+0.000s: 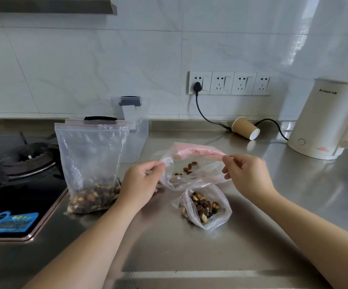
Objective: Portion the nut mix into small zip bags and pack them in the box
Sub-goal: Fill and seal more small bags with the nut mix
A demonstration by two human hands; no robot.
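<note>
You have one view only, from the camera on your head, looking forward and down across the steel counter [294, 205] toward the tiled wall [106, 59]. It sits close: your forearms enter from the bottom edge and reach mid-frame. The wide lens bends the edges, taking in the stove [22, 163] at left and the kettle [325, 122] at right.

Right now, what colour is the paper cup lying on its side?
Brown paper cup, white inside; head view.
</note>
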